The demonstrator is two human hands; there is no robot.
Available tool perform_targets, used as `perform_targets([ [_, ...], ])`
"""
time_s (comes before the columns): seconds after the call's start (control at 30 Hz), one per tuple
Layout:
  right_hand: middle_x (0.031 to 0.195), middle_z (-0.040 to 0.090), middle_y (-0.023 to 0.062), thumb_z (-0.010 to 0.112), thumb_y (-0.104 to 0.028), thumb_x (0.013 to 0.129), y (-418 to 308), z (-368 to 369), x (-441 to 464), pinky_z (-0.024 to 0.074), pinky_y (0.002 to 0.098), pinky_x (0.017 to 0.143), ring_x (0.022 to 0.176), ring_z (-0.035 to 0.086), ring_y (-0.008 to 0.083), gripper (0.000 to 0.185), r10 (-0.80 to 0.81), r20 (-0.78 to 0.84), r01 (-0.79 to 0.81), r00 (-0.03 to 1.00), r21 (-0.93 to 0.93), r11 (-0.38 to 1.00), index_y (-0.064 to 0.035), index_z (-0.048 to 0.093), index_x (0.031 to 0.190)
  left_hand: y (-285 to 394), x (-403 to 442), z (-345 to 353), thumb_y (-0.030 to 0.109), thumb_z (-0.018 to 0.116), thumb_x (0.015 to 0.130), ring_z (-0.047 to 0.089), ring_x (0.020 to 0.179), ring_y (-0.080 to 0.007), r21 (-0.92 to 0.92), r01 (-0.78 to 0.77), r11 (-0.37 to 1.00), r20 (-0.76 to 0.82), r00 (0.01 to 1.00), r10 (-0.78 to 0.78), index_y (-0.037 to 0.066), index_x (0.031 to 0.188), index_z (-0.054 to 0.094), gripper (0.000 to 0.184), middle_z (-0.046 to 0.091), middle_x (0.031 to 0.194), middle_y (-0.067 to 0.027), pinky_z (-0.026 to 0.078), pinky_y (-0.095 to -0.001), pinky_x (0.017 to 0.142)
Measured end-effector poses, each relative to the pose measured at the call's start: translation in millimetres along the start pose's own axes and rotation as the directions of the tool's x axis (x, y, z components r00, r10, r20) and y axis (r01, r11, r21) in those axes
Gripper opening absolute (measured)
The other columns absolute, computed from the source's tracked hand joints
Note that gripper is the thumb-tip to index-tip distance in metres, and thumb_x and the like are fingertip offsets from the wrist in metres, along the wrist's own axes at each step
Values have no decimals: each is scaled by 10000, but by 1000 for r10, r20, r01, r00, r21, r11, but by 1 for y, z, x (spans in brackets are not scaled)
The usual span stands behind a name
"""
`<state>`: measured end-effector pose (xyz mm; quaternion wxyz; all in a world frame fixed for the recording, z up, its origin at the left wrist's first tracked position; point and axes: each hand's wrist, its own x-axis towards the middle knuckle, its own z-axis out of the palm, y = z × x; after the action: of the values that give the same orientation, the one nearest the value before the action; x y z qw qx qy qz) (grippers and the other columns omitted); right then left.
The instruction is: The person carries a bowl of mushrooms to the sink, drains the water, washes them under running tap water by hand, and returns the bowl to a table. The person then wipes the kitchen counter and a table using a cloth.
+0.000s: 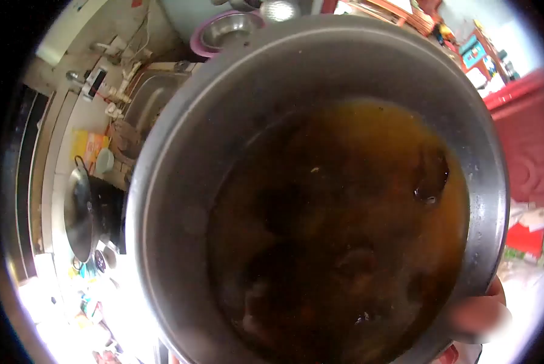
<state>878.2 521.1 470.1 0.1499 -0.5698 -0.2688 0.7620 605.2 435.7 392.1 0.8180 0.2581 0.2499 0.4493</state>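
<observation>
A large round metal pot [181,182] fills most of the head view, its open mouth facing me. Dark brown, cloudy liquid [344,212] lies in it, with dark lumps partly under the surface that I cannot make out. At the lower right, my right hand [481,318] grips the pot's outer side, the thumb blurred and other fingers partly behind the metal. Only a sliver of my left hand [174,358] shows at the bottom left, against the outside of the pot; its fingers are mostly hidden.
To the left are a sink [153,100], a tap [81,79], a dark wok [81,212] and a yellow packet [89,145]. A metal basin [229,30] sits in a pink one behind the pot. Red furniture [529,139] stands at right.
</observation>
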Motion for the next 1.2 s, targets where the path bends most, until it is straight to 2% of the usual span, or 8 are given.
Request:
perform_targets([
  [0.3,798,599,157,437,-64,680,-151,23,123,390,320,343,519,562,253,429,61,100,-33,993,-261,965,58,468,1090,66,87,-50,106,527,858,411,1161,-226,-74,-213,974,-193,962,195,79,1385,22,730,295,1343,-123,466,-376,851],
  [0.53,798,590,146,437,-57,689,-239,77,234,376,334,335,515,548,250,414,125,99,-81,987,-360,929,44,466,1088,120,154,-110,111,519,863,385,1188,-220,-60,-345,937,-448,848,284,87,1389,29,720,268,1364,-113,456,-375,862],
  [0.57,743,569,129,431,-46,695,-246,91,252,376,350,347,480,526,247,361,128,37,-107,991,-343,933,29,473,1045,132,163,-125,59,492,866,436,1135,-215,19,-341,940,-486,819,306,104,1387,54,682,331,1317,-109,466,-385,853],
  [0.67,690,566,140,422,-55,739,-255,114,321,424,337,388,480,545,234,287,102,173,-26,980,-391,920,37,473,1006,150,186,-181,-18,445,868,519,1026,-212,122,-332,935,-587,735,338,81,1352,141,581,443,1204,-106,508,-373,806],
  [0.9,628,590,129,423,-85,794,-256,220,460,456,277,409,464,565,195,217,66,185,16,981,-407,913,44,517,940,218,189,-323,-7,418,874,569,939,-178,97,-360,928,-732,606,312,88,1374,111,595,479,1165,-99,536,-314,720],
  [0.97,569,545,129,427,-114,702,-259,264,489,389,271,354,398,489,193,286,13,160,67,987,-481,874,44,508,926,231,185,-364,3,421,873,589,880,-162,80,-400,913,-774,552,310,100,1386,92,617,528,1086,-110,537,-291,691],
  [1.1,587,572,148,420,-114,705,-257,326,545,400,254,340,391,508,185,329,24,119,31,993,-445,895,42,497,985,255,183,-439,21,428,872,610,717,-158,150,-310,939,-851,443,282,105,1377,143,586,596,854,-108,535,-275,615],
  [1.2,624,604,159,431,-112,795,-259,356,590,452,262,378,431,560,179,258,22,175,58,984,-444,894,80,514,947,260,187,-496,21,420,866,603,689,-154,73,-332,940,-895,394,209,113,1362,183,557,589,868,-104,530,-276,595],
])
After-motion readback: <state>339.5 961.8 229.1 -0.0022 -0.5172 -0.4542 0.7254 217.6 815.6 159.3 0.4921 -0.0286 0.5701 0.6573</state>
